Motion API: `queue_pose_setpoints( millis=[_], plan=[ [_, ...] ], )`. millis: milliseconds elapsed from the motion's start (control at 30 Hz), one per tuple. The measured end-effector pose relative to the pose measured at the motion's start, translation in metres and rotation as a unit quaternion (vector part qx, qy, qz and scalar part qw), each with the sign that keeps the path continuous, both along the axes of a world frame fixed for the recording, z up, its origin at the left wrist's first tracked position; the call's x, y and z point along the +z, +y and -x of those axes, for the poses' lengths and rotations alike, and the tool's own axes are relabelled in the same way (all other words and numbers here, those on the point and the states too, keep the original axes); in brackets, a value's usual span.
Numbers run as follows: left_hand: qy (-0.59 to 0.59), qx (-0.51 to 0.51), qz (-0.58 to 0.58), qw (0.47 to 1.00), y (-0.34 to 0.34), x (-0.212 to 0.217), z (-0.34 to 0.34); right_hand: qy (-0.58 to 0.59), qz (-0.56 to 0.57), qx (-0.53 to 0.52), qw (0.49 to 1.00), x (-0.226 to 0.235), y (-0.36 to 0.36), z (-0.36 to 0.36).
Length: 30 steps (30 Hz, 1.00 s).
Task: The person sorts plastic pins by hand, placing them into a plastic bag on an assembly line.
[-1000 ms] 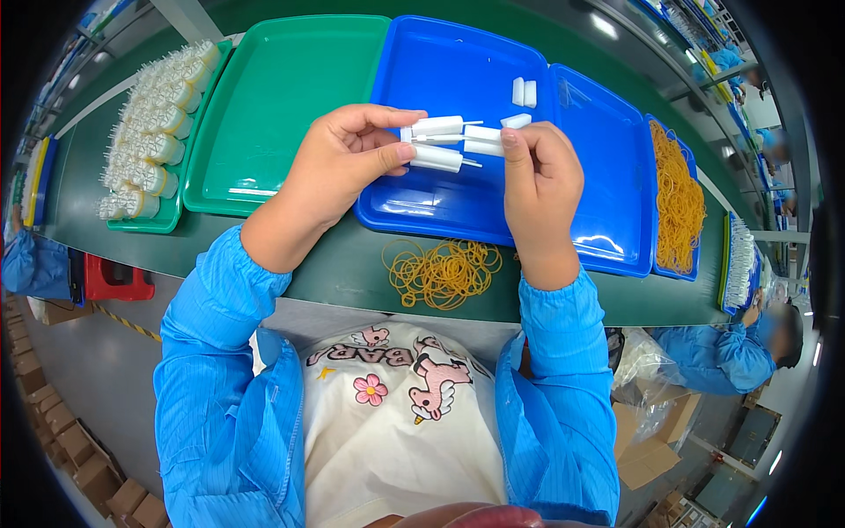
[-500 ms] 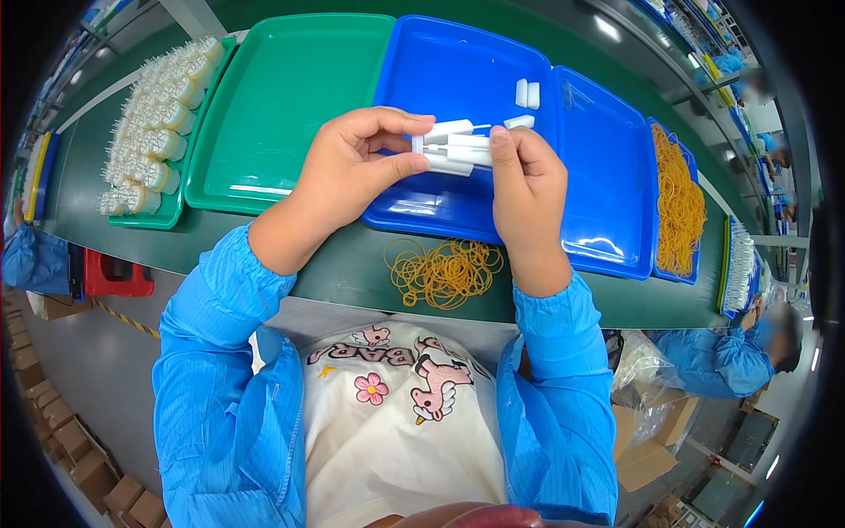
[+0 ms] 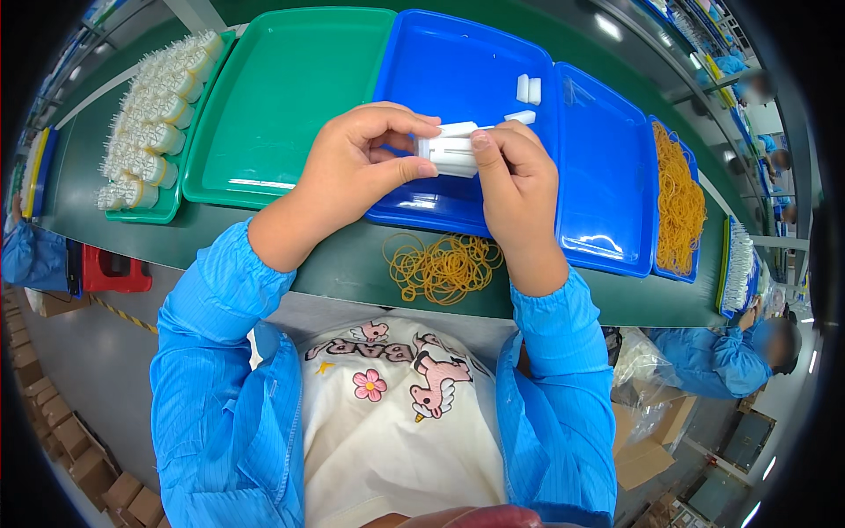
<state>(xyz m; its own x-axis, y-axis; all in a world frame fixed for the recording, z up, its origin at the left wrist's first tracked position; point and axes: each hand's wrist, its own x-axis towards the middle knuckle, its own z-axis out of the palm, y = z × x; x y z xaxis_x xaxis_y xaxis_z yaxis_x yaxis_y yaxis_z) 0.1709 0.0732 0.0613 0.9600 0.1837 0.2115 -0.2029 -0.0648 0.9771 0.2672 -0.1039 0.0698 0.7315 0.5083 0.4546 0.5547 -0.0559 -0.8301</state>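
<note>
Between my two hands, above the near part of a blue tray (image 3: pixel 422 62), is a small bundle of white plastic pieces (image 3: pixel 455 151). My left hand (image 3: pixel 374 158) pinches its left end between thumb and fingers. On its right end, my right hand (image 3: pixel 518 167) closes with the thumb on top; the fingers hide that end. A few loose white pieces (image 3: pixel 528 90) lie in the blue tray beyond my right hand. On the table edge below my hands sits a loose pile of yellow rubber bands (image 3: pixel 444 268).
A green tray (image 3: pixel 290 88) stands left of the blue one, with a narrower tray of bundled white pieces (image 3: pixel 158 123) beyond it. On the right are a second blue tray (image 3: pixel 607 185) and a tray heaped with rubber bands (image 3: pixel 678 202). A person in blue (image 3: pixel 722 356) is at far right.
My right hand has moved slightly left and closer to my left hand. The white pieces, spread apart before, now sit more tightly together.
</note>
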Motion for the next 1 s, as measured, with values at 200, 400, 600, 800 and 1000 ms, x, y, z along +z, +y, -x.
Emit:
queue_pose_setpoints(
  millis=[200, 400, 600, 800, 1000],
  plan=[
    [-0.004, 0.002, -0.031, 1.0, 0.004, -0.001, -0.007, -0.015, 0.03, 0.0, 0.999, 0.001, 0.003, -0.008],
    [-0.022, 0.011, -0.107, 0.994, -0.001, 0.002, -0.008, -0.083, 0.039, -0.035, 0.995, 0.013, -0.008, -0.017],
    [-0.042, 0.008, -0.322, 0.946, -0.012, 0.004, -0.001, -0.248, 0.046, 0.037, 0.967, 0.008, -0.01, -0.02],
    [-0.118, 0.015, -0.426, 0.897, -0.014, 0.011, 0.01, -0.2, 0.211, 0.187, 0.938, -0.016, -0.005, -0.012],
    [-0.212, 0.123, -0.475, 0.845, -0.012, 0.019, 0.033, -0.235, 0.161, 0.153, 0.946, -0.006, -0.012, -0.012]
  ],
)
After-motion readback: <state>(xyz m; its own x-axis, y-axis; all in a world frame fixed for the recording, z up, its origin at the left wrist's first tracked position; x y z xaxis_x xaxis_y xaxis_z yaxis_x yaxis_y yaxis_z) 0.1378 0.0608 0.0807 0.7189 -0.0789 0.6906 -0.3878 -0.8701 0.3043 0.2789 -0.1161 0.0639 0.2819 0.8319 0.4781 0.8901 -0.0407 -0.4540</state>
